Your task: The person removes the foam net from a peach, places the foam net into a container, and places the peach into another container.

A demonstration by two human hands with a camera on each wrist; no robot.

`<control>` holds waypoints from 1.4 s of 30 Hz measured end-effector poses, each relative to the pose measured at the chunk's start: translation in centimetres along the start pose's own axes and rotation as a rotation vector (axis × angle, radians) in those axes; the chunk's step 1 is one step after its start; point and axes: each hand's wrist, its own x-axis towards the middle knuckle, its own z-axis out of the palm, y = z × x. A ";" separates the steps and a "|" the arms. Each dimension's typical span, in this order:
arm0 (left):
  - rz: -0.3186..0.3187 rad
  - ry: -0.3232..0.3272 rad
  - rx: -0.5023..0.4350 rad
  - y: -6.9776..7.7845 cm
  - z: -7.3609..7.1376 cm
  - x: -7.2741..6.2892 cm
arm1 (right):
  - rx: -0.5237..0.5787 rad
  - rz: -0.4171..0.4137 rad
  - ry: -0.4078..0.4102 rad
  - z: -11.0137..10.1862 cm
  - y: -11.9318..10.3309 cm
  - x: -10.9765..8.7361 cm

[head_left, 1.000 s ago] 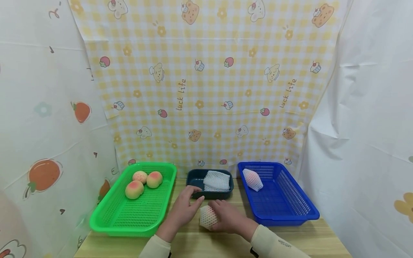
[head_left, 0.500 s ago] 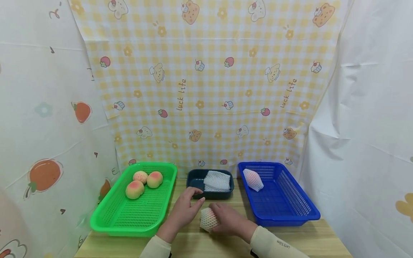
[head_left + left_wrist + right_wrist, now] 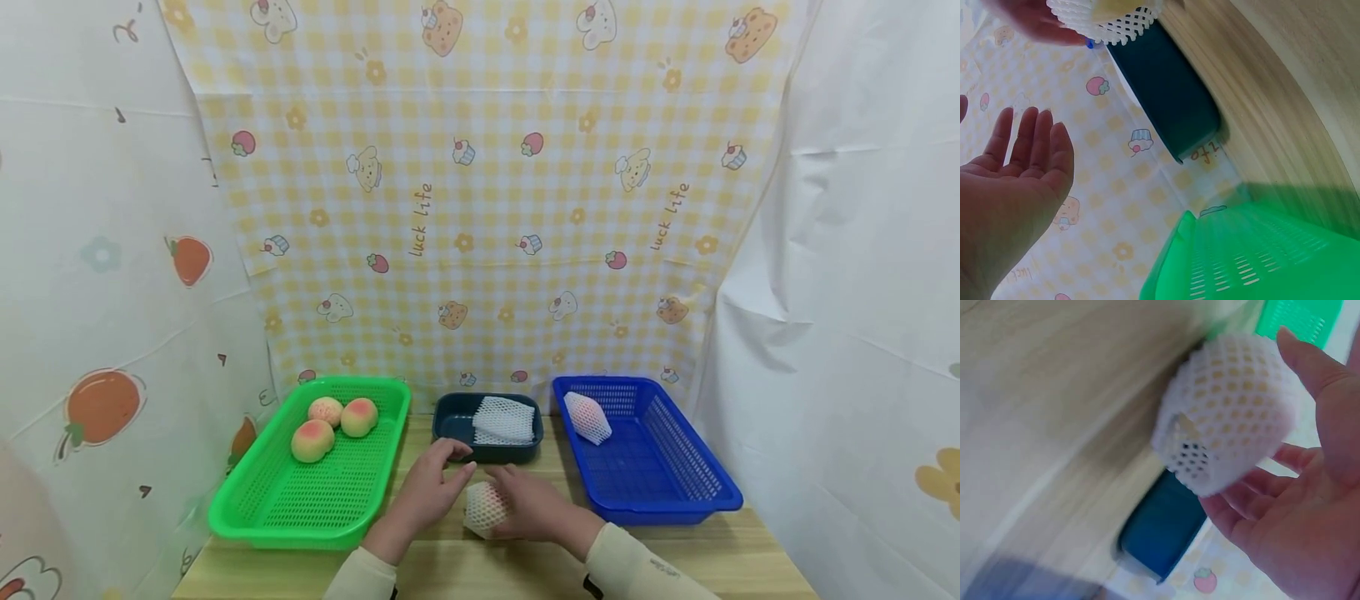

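Observation:
A peach in a white foam net (image 3: 486,509) is at the front middle of the table, gripped by my right hand (image 3: 534,506). In the right wrist view the thumb and fingers curl round the netted peach (image 3: 1229,406), and pale yellow skin shows through the mesh. My left hand (image 3: 430,487) is held just left of it, fingers loosely bent, holding nothing. The left wrist view shows that hand (image 3: 1022,162) with its fingers apart from the net. Behind both hands stands a dark teal box (image 3: 453,415) with white foam nets (image 3: 504,421) lying in it.
On the left, a green basket (image 3: 307,533) holds a group of bare peaches (image 3: 312,441). A blue basket (image 3: 660,505) stands on the right with another netted peach (image 3: 588,418) in its back left corner. A checked cloth (image 3: 480,250) hangs behind the wooden table (image 3: 465,575).
The right hand keeps hold of the netted peach and has shifted it only slightly. The left hand stays nearly in place. Baskets and box are unchanged.

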 end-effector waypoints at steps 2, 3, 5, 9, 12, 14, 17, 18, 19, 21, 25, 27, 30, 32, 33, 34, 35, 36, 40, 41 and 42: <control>0.012 -0.010 0.004 -0.1 -0.1 0.0 | 0.042 0.000 0.023 -0.7 0.0 -0.3; 0.023 -0.015 0.005 -0.2 -0.1 -0.1 | 0.074 0.003 0.031 -1.1 0.0 -0.4; 0.034 -0.023 0.008 -0.3 -0.2 -0.1 | 0.145 0.006 0.051 -2.0 0.0 -0.8; 0.033 -0.039 0.008 -0.4 -0.3 -0.1 | 0.247 0.003 0.082 -3.3 0.3 -1.4; 0.013 -0.050 0.007 -0.4 -0.3 0.0 | 0.284 -0.002 0.096 -3.7 0.6 -1.6; 0.008 -0.055 0.013 -0.4 -0.3 0.1 | 0.300 -0.007 0.101 -3.8 0.7 -1.7; 0.008 -0.064 0.012 -0.4 -0.4 0.2 | 0.318 -0.004 0.105 -3.8 0.8 -1.8; 0.010 -0.067 0.013 -0.4 -0.4 0.1 | 0.330 -0.004 0.106 -3.7 0.7 -1.9; 0.009 -0.071 0.010 -0.4 -0.4 0.1 | 0.339 -0.001 0.110 -3.7 0.8 -1.9; 0.012 -0.075 0.002 -0.5 -0.4 0.1 | 0.375 0.015 0.116 -3.5 1.0 -2.0; 0.015 -0.076 -0.003 -0.4 -0.5 0.0 | 0.464 0.063 0.139 -3.0 1.6 -2.3; 0.027 -0.076 0.000 -0.3 -0.5 -0.2 | 0.510 0.087 0.147 -2.8 1.9 -2.4; 0.027 -0.082 -0.004 -0.1 -0.6 -0.4 | 0.570 0.113 0.139 -2.3 2.4 -2.6; 0.027 -0.085 -0.006 0.0 -0.6 -0.4 | 0.614 0.134 0.108 -1.8 2.7 -2.7; 0.024 -0.087 -0.010 0.0 -0.6 -0.4 | 0.632 0.143 0.090 -1.5 2.9 -2.7; 0.021 -0.090 -0.012 0.0 -0.6 -0.4 | 0.646 0.151 0.073 -1.1 3.1 -2.7; 0.020 -0.091 -0.011 0.0 -0.6 -0.5 | 0.659 0.162 0.054 -0.8 3.3 -2.6; 0.019 -0.091 -0.009 0.0 -0.6 -0.4 | 0.661 0.170 0.036 -0.4 3.4 -2.6; 0.020 -0.093 -0.012 -0.1 -0.5 -0.4 | 0.649 0.189 -0.013 0.9 3.8 -2.2; 0.016 -0.093 -0.012 -0.1 -0.4 -0.3 | 0.648 0.186 -0.023 1.1 3.8 -2.1; 0.015 -0.095 -0.013 -0.2 -0.4 -0.3 | 0.643 0.178 -0.028 1.3 3.9 -2.0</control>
